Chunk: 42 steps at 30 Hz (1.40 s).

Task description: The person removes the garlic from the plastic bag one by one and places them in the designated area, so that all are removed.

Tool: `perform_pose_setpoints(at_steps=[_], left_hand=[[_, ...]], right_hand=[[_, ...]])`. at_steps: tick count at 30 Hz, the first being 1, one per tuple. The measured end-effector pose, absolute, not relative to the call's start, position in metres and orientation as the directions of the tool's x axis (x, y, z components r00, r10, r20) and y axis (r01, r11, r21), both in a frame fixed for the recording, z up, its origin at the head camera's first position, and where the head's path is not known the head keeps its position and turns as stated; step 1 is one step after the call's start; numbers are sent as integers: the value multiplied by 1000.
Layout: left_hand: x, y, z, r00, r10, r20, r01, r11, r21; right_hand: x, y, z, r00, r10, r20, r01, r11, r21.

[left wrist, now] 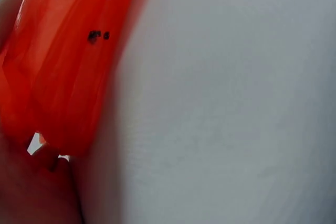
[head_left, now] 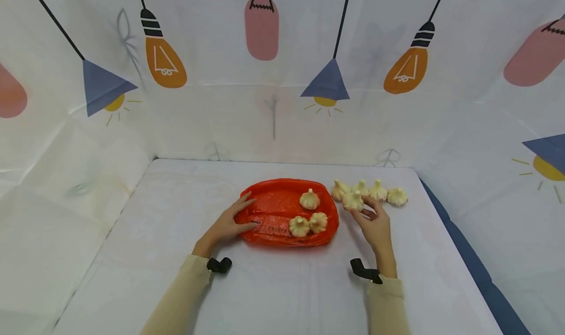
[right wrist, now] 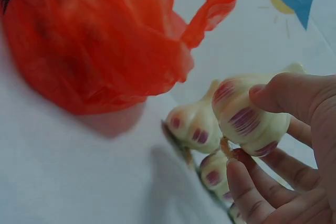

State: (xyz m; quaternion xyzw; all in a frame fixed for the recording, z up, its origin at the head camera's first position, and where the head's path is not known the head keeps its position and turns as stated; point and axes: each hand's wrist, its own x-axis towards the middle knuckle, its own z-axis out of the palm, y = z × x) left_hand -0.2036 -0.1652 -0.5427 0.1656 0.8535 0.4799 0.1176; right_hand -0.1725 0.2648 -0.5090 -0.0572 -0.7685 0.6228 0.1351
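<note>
A red plastic bag (head_left: 273, 205) lies spread on the white table, its rim raised round a shallow hollow. Three garlic bulbs (head_left: 310, 199) sit inside, toward its right side. My left hand (head_left: 225, 224) holds the bag's left edge, thumb and fingers spread along it; the left wrist view shows the red plastic (left wrist: 68, 77) close up. Between the thumb and fingers of my right hand (head_left: 375, 224) is a garlic bulb (right wrist: 249, 114), just right of the bag. Behind it, more garlic bulbs (head_left: 378, 191) stand close together on the table.
The white table (head_left: 282, 291) extends in front of the bag and to both sides. At its back rises a white cloth (head_left: 282, 119) printed with lamps and bulbs. Blue material (head_left: 463, 246) runs along the table's right edge.
</note>
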Motion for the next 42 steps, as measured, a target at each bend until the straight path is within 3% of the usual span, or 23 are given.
perform_pose_setpoints(at_steps=[12, 29, 35, 42], left_hand=[[-202, -165, -543, -861, 508, 8, 334, 554, 762], [-203, -176, -542, -866, 498, -41, 307, 594, 743], [-204, -181, -541, -877, 477, -64, 268, 595, 758], [-205, -183, -539, -887, 459, -61, 231, 554, 800]], right_hand=[[-176, 271, -523, -975, 215, 61, -6, 245, -969], [-175, 272, -533, -983, 177, 38, 28, 355, -934], [-169, 261, -513, -988, 155, -7, 61, 347, -936], [-182, 262, -535, -989, 134, 62, 4, 440, -898]])
